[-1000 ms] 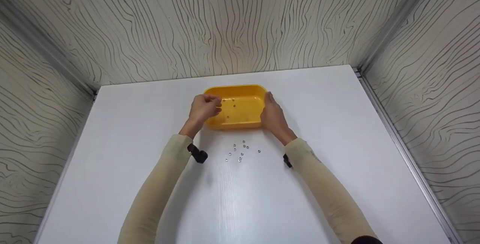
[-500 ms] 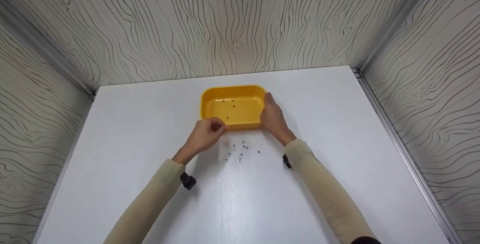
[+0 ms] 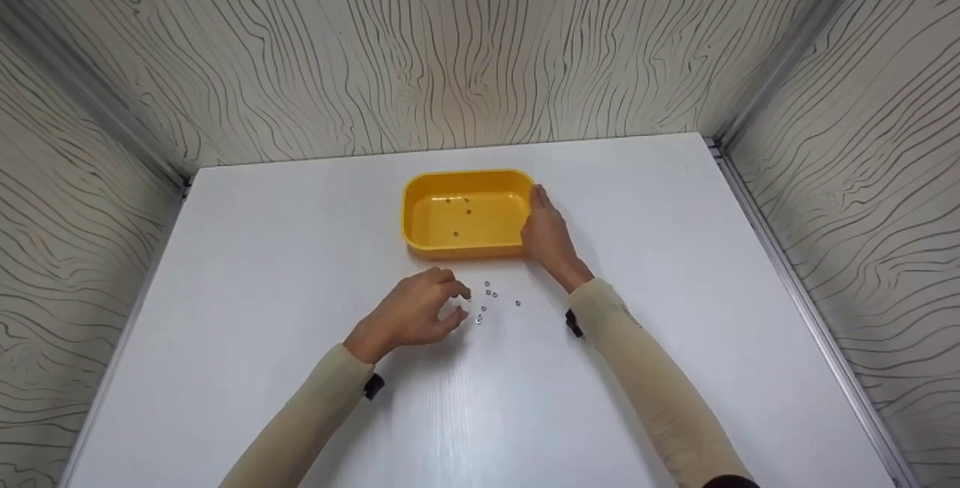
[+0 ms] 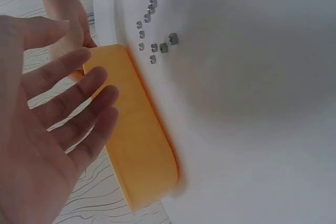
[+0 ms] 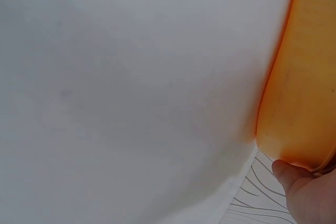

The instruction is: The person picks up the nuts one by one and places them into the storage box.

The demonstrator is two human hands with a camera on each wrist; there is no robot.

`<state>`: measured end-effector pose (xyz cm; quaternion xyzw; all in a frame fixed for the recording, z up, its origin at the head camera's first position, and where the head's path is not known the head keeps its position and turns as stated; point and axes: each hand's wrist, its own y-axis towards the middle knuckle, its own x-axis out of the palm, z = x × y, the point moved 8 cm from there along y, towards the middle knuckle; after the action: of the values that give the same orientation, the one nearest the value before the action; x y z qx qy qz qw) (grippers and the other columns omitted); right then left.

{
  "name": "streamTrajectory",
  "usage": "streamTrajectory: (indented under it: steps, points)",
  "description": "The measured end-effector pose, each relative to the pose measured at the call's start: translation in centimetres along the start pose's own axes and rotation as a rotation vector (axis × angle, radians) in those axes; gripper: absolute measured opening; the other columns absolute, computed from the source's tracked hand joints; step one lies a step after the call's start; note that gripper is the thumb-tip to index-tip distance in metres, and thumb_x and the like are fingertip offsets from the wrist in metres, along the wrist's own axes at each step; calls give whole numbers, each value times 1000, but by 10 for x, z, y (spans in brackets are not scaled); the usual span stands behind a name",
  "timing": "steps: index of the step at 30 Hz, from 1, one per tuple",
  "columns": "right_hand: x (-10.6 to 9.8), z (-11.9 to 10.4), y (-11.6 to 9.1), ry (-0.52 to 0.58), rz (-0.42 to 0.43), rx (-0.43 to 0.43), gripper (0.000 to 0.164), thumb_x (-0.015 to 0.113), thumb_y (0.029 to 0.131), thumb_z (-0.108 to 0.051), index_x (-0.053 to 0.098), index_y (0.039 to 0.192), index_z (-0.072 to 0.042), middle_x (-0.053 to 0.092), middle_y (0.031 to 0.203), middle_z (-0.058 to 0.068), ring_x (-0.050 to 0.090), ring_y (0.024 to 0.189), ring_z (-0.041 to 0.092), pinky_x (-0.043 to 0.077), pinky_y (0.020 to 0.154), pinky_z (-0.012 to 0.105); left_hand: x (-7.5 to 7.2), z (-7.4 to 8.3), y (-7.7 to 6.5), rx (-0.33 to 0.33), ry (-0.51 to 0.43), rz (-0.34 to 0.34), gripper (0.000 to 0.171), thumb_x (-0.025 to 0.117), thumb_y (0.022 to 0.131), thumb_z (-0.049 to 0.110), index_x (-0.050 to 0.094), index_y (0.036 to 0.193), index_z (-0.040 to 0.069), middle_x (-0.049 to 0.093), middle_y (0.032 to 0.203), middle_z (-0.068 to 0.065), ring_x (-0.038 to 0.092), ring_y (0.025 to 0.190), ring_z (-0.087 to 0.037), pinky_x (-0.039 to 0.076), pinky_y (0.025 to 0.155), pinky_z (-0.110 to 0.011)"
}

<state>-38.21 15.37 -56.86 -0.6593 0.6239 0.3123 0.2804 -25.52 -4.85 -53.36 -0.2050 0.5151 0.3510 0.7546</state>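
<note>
Several nuts (image 4: pixel 154 48), left hand (image 3: pixel 416 311) near them, fingers (image 4: pixel 94 80) apart, right hand (image 3: pixel 551 236) gripping yellow tray (image 3: pixel 495 225).

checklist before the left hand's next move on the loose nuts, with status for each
1. Right hand grips the yellow tray: ok, at its right end.
2. Tray upright on the table: ok.
3. Left hand free: ok, no nut visible in it.
4. Loose nuts near the left hand: ok.
5. Left hand touching one: cannot tell, too small.
6. All nuts in the tray: not ok, many lie outside.
</note>
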Motion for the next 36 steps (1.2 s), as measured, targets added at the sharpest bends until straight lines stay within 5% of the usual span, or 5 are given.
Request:
streamTrajectory:
  steps: [5,13,21,28,36]
  points:
    - [1,-1,-1,33,-2,3,68,41,107,-2,9,168,-2,18,176,18,22,164,29,26,134,46,13,7,-12,108,131,42,18,69,96,23,78,109,15,71,106,-2,60,95,-20,58,85,-36]
    - [2,-2,-2,81,-2,14,69,42,109,-4,8,169,-7,19,177,13,27,163,27,26,134,46,35,13,-28,146,461,152,11,69,99,18,71,108,11,72,103,-3,67,91,-20,62,81,-32]
    - [0,-3,-1,24,23,-20,66,42,108,-2,12,167,-1,21,175,19,24,163,30,26,134,46,53,22,-37,254,743,160,27,79,91,6,75,118,8,79,115,-3,76,104,-16,64,88,-29]
    - [-1,-5,0,13,27,-42,64,40,105,1,16,165,6,20,173,26,24,162,36,26,133,48,54,25,-38,280,798,182,28,81,89,6,77,117,7,80,112,-2,75,101,-14,63,86,-25]
    - [0,-2,-2,45,20,-25,67,40,107,-1,11,167,0,19,175,21,22,164,32,24,134,46,58,33,-37,341,863,159,16,82,88,4,80,103,9,78,97,-2,73,90,-13,63,81,-23]
